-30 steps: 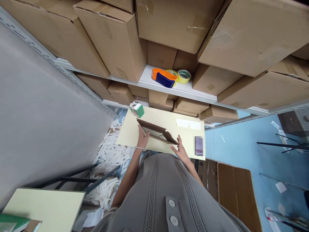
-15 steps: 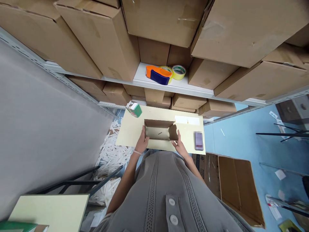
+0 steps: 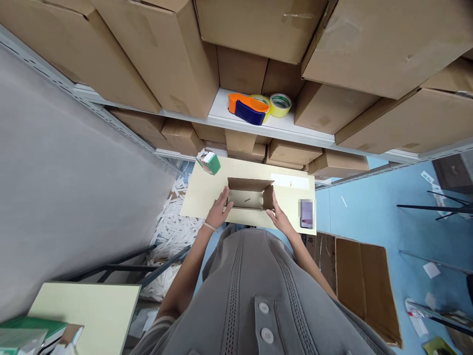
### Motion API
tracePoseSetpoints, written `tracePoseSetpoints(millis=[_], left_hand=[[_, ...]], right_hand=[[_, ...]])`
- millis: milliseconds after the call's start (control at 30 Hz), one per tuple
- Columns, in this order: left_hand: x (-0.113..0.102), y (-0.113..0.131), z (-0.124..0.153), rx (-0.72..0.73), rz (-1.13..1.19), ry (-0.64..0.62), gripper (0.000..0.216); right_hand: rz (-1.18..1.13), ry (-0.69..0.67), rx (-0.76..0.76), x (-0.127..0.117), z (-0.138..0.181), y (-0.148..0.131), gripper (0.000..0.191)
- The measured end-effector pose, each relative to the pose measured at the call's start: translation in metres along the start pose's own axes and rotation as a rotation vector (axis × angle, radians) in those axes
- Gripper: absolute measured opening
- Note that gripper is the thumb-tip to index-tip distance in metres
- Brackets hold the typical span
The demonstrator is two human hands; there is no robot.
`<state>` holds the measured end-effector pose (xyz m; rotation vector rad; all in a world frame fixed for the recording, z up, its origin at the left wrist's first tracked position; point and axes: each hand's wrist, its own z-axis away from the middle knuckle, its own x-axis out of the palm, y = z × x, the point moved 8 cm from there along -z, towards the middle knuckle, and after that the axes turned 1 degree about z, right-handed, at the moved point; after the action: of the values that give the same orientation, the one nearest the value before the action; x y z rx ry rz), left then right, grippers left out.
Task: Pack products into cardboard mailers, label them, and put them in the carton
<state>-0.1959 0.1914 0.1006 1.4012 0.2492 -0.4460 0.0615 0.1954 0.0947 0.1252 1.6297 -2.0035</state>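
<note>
A small open cardboard box (image 3: 250,194) stands on a pale yellow table (image 3: 201,197), its open top facing me. My left hand (image 3: 219,210) presses flat against the box's left side with fingers stretched out. My right hand (image 3: 279,215) lies against the box's right side, fingers extended along its edge. Both hands hold the box between them. A small dark mark shows on the box's inner floor.
A green and white carton (image 3: 209,162) sits at the table's far left corner, a phone (image 3: 306,213) at its right edge, a white slip (image 3: 291,181) behind. Tape rolls and a dispenser (image 3: 248,107) rest on a shelf among stacked boxes. Flattened cardboard (image 3: 360,286) lies on the blue floor.
The flat folded cardboard has been opened into a standing box. My hands moved from its edges to its two sides; the box sits squarer on the table now.
</note>
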Motion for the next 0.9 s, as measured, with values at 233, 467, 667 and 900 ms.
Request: tracePoseSetpoints(millis=[233,467,667,900], left_hand=[[0.001,0.006,-0.009,0.080,-0.199,-0.063,0.057],[0.011,-0.006,-0.023,0.139,-0.331,-0.235,0.069],[0.013,-0.011,-0.025,0.209,-0.485,-0.322,0.074],[0.020,-0.010,-0.021,0.230,-0.446,-0.318,0.080]], right_hand=[[0.108,-0.014,-0.103,-0.007,-0.003,-0.013,0.076],[0.473,-0.063,-0.179,-0.015,-0.015,-0.017,0.072],[0.788,-0.124,-0.266,-0.006,-0.021,-0.026,0.070],[0.879,-0.269,-0.403,0.040,-0.030,-0.027,0.059]])
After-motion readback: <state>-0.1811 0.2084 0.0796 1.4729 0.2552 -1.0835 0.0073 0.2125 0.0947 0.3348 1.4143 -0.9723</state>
